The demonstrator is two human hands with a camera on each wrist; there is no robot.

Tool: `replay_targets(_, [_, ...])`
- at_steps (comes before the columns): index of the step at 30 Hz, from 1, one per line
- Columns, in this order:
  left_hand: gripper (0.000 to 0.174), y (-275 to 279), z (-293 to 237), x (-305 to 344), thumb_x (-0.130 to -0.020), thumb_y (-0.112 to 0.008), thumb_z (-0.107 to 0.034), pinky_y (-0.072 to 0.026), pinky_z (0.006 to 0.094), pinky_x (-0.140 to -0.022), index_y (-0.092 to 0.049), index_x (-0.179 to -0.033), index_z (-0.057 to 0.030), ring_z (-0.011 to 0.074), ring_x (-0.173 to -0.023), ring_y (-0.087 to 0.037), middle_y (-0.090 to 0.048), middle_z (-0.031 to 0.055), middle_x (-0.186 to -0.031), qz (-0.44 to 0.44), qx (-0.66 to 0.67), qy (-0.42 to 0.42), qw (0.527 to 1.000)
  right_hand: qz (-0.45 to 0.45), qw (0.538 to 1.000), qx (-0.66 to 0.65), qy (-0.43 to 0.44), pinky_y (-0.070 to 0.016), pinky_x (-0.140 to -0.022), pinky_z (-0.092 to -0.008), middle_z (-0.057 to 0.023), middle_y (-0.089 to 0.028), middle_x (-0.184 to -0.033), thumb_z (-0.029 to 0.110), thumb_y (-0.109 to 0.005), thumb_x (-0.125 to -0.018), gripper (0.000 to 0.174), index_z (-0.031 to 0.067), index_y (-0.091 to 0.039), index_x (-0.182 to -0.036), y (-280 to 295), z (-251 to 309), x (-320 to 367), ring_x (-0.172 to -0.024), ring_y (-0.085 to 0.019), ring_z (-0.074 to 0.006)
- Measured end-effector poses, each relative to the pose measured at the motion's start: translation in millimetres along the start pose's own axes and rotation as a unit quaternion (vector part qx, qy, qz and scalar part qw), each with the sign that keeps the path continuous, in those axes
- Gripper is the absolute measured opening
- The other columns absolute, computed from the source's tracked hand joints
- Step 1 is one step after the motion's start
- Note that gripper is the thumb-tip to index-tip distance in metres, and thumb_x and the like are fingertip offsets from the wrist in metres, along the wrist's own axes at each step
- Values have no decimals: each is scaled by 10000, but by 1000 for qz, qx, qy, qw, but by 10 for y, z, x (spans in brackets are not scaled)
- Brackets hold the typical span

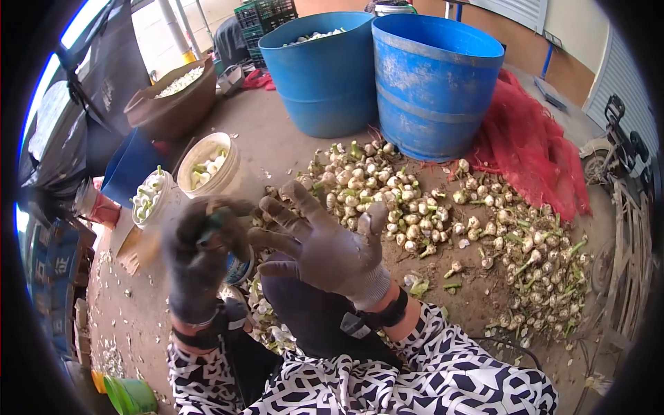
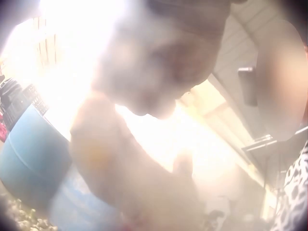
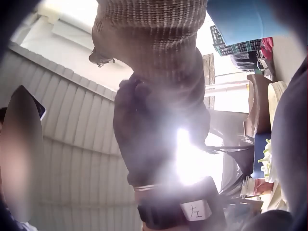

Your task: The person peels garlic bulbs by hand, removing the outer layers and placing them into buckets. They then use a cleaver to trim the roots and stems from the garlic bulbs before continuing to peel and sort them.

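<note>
Dark-fabric-gloved L hand (image 1: 204, 252) is blurred; can't tell if it's gripping. Grey-brown-knit-gloved R hand (image 1: 332, 247) has fingers apart, nothing held, & is nearer the heap of round, off-white, green-stemmed bulbs (image 1: 387, 183), lying beyond its fingers, long axis off to its R.

This looks like a farm-produce work yard: garlic-like bulbs (image 1: 411, 207) lie heaped on a dirt-strewn floor (image 1: 245, 117) beside large blue tubs (image 1: 439, 93) and red netting (image 1: 529, 145). Stacked plastic crates (image 1: 266, 15), a cream bucket (image 1: 229, 169) and ribbed overhead panels (image 3: 77, 130) suggest a rough, partly roofed area.
</note>
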State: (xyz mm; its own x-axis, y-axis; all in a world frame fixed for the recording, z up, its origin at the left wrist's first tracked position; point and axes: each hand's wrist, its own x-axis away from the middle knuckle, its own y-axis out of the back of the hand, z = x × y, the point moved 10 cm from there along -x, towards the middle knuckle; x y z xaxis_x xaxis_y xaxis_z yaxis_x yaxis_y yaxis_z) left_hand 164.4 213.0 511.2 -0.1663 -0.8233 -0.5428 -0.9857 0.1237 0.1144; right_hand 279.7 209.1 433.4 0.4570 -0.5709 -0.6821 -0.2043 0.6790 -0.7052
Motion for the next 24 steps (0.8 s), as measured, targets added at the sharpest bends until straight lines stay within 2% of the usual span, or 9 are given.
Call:
replay_targets(2, [313, 117, -281, 71, -938, -610, -206, -452, 229, -533, -604, -1060, 83, 106, -575, -578, -617, 46, -736, 15, -48, -61, 997, -39, 999, 0, 19, -277, -1108, -594, -71, -179, -1590, 851, -336, -782, 994, 249, -127, -1546, -72, 80, 170, -1421, -251, -369])
replay_targets(3, [318, 180, -342, 115, -935, -606, -208, -448, 235, -528, -603, -1065, 82, 98, -555, -561, -611, 51, -713, 13, -98, -59, 993, -44, 999, -17, 23, -275, -1111, -590, -72, -171, -1592, 850, -335, -783, 993, 248, -128, -1546, -114, 102, 234, -1425, -245, -367])
replay_targets(6, [234, 593, -264, 285, -926, -583, -108, -476, 249, -598, -603, -1074, 73, 103, -627, -581, -628, 53, -758, -33, -136, 30, 990, -55, 998, -26, 28, -260, -1118, -587, -86, -128, -1603, 857, -325, -779, 1006, 245, -113, -1549, -239, 87, 372, -1443, -199, -375])
replay_targets(12, [306, 951, -750, 523, -932, -598, -228, -496, 286, -725, -603, -1053, 53, 164, -838, -600, -590, 104, -1015, -18, -257, -97, 961, -15, 998, -63, 15, -167, -1117, -654, -127, -61, -1611, 864, -391, -755, 1070, 226, -76, -1554, -493, -47, 441, -1459, -78, -431])
replay_targets(14, [347, 1162, -860, 567, -937, -584, -297, -487, 288, -743, -602, -1002, 43, 177, -871, -587, -587, 115, -1016, -9, -341, -102, 935, -31, 998, -57, 14, -165, -1116, -656, -131, -68, -1610, 854, -392, -765, 1063, 218, -74, -1554, -523, -67, 442, -1458, -82, -434])
replay_targets(18, [295, 1836, -784, 890, -946, -556, -218, -499, 296, -758, -641, -1065, 38, 180, -893, -609, -623, 120, -1067, -89, -209, -100, 969, -40, 998, -42, 8, -160, -1114, -663, -142, -91, -1606, 818, -380, -807, 1022, 192, -73, -1554, -613, -122, 468, -1456, -95, -436])
replay_targets(20, [313, 2172, -809, 1169, -960, -515, -179, -500, 294, -816, -629, -1168, 26, 176, -889, -630, -653, 112, -1070, -203, -351, -60, 912, -38, 998, -47, 7, -177, -1114, -657, -146, -97, -1605, 695, -463, -874, 945, 169, -72, -1553, -694, -157, 482, -1455, -113, -434])
replay_targets(22, [304, 2386, -751, 1431, -976, -497, -163, -506, 296, -801, -629, -1185, 14, 166, -870, -641, -665, 108, -1059, -214, -339, -52, 915, -44, 999, 26, 6, -220, -1120, -619, -141, -182, -1589, 818, -356, -815, 992, 176, -159, -1544, -701, -207, 524, -1440, -193, -413])
replay_targets(24, [272, 2711, -541, 1720, -970, -500, -112, -510, 293, -776, -637, -1156, 31, 152, -835, -638, -668, 112, -1036, -247, -271, -12, 930, -11, 980, 191, 47, -250, -1115, -608, -183, -269, -1550, 682, -443, -892, 880, 70, -278, -1502, -645, -124, 620, -1413, -259, -427])
